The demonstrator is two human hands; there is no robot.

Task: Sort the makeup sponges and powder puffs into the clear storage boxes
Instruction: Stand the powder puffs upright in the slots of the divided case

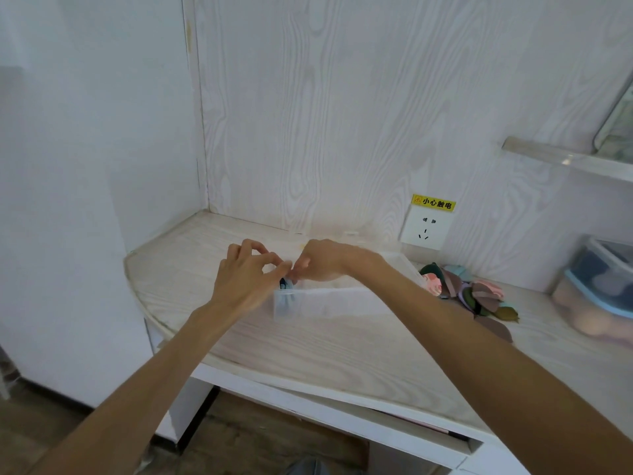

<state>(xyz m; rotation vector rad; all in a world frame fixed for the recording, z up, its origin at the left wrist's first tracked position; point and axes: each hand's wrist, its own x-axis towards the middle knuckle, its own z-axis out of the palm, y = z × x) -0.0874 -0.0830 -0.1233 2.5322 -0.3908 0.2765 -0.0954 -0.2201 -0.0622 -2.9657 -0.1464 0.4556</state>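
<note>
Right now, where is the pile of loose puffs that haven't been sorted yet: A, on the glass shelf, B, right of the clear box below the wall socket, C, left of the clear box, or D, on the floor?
B: the pile of loose puffs lies on the desk right of the clear box, just below the wall socket.

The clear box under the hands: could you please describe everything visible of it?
The clear box is a low, long, frosted plastic tray, open on top, standing flat on the desk. At its left end stands a blue puff, which both the left hand and right hand pinch from above. The rest looks empty.
</note>
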